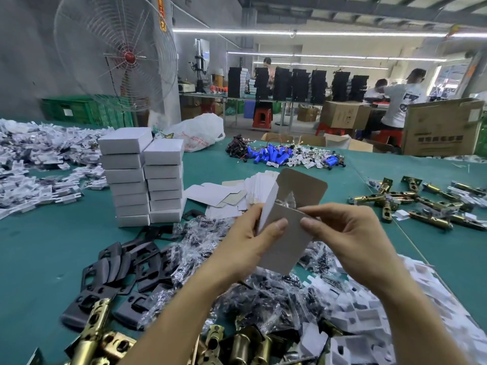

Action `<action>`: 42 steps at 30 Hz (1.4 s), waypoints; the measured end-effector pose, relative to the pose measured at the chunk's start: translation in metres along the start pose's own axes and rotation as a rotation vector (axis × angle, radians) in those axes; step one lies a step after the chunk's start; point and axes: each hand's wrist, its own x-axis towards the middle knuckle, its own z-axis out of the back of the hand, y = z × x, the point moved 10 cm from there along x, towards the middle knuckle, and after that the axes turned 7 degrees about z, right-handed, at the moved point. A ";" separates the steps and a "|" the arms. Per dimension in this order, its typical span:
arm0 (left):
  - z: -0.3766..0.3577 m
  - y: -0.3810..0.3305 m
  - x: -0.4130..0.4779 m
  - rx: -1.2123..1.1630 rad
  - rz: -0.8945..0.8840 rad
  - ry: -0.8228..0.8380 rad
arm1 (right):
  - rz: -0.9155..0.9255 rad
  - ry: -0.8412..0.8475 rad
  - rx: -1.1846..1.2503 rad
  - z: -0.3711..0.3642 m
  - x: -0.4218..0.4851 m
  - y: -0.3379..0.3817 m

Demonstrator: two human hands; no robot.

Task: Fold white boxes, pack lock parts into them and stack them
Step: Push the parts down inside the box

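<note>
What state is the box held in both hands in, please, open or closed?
Open: the box has its top flap standing up, and a clear bag shows inside.

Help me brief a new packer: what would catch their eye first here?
The left hand and right hand hold a half-folded white box, flap up, at centre. Two stacks of closed white boxes stand behind it to the left; brass latch bolts lie scattered at right.

Both hands on half-folded white box (286, 233) w/ lid flap up: left hand (253, 241) grips left side, right hand (350, 233) pinches front flap, finished box stacks (142, 177) behind-left on green table (47, 248).
</note>
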 end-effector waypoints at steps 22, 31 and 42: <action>0.019 -0.024 -0.005 0.394 -0.261 -0.236 | 0.026 0.335 -0.240 -0.042 -0.005 -0.020; 0.017 -0.019 -0.003 0.390 -0.233 -0.221 | 0.051 0.266 -0.244 -0.030 -0.002 -0.009; 0.023 -0.014 -0.002 0.418 -0.158 -0.255 | -0.040 0.145 -0.076 -0.017 -0.003 -0.018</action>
